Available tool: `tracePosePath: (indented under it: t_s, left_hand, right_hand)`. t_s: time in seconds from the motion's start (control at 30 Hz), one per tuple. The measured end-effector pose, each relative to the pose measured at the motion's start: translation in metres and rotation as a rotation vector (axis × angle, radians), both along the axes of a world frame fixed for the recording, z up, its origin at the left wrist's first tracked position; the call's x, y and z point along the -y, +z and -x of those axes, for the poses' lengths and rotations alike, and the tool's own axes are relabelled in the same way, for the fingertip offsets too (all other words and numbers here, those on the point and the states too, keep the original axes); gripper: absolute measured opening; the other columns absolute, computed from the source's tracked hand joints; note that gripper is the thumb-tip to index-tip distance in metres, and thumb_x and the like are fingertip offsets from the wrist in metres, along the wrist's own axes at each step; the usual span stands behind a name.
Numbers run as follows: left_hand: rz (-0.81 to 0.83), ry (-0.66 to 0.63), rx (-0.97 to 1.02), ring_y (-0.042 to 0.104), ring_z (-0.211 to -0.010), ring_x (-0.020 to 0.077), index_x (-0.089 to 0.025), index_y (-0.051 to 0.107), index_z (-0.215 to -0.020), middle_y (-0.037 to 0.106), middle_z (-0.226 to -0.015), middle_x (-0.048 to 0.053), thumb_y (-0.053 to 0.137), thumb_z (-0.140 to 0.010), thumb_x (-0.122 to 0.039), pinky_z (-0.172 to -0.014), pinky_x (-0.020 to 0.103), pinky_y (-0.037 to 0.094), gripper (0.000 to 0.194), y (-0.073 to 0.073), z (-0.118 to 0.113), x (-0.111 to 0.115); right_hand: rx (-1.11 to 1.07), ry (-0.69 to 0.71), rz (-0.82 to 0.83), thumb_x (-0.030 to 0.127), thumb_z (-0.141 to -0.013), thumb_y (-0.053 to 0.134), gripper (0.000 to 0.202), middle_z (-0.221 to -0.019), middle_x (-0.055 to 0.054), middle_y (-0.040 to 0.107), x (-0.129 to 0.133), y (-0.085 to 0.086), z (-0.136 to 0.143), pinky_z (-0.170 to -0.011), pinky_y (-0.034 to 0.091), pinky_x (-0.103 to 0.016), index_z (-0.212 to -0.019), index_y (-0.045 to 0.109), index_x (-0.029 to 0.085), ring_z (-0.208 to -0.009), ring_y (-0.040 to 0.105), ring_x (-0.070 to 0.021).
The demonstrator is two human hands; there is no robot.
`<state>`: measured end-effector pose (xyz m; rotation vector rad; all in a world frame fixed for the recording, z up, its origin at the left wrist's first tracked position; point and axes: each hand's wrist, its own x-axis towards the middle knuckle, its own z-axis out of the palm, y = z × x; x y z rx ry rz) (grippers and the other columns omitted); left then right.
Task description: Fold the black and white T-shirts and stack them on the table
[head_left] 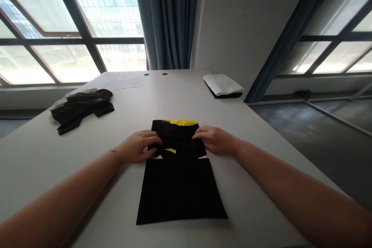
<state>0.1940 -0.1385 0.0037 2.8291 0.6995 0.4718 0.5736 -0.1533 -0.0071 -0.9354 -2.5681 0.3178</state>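
A folded black garment with yellow parts (180,139) lies in front of me on the white table. My left hand (139,146) has its curled fingers on the garment's left edge, the thumb a little below the other fingers. At the opposite edge, the fingers of my right hand (213,138) close on the cloth, with some fingertips hidden. Just nearer to me is a flat black rectangular panel (180,192), smooth and wider toward its near edge. Small light gaps show between panel and garment at both sides; whether they join in the middle I cannot tell.
A crumpled dark garment (84,107) lies with paler cloth at the table's left side. Toward the back right is a white folded piece (223,84) over something black. Thin paper sheets (124,83) lie at the back left. The white table (255,170) drops off on the right.
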Motion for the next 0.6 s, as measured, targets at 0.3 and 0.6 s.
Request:
tracePosePath:
  t_s: [0.3,0.6]
  left_hand:
    - [-0.063,0.316,0.149,0.064,-0.132,0.0264,-0.023,0.068,-0.133,0.070,-0.140,0.010,0.041,-0.108,-0.041,-0.118,0.045,0.047,0.042,-0.007,-0.050,-0.015]
    - [0.072,0.514,-0.131,0.021,-0.164,0.0332,-0.026,0.043,-0.165,0.030,-0.175,0.008,0.039,-0.108,-0.056,-0.132,0.056,0.023,0.064,-0.042,-0.063,-0.027]
  right_hand:
    - [-0.008,-0.278,-0.225,0.018,-0.097,0.047,0.046,-0.145,-0.013,0.068,-0.010,0.002,0.038,-0.127,0.034,-0.055,-0.135,0.074,0.021,-0.140,0.057,-0.0303]
    - [0.126,-0.408,0.025,0.028,-0.104,0.048,0.045,-0.157,-0.013,0.059,-0.025,-0.017,0.039,-0.128,0.030,-0.054,-0.144,0.066,0.020,-0.148,0.052,-0.0273]
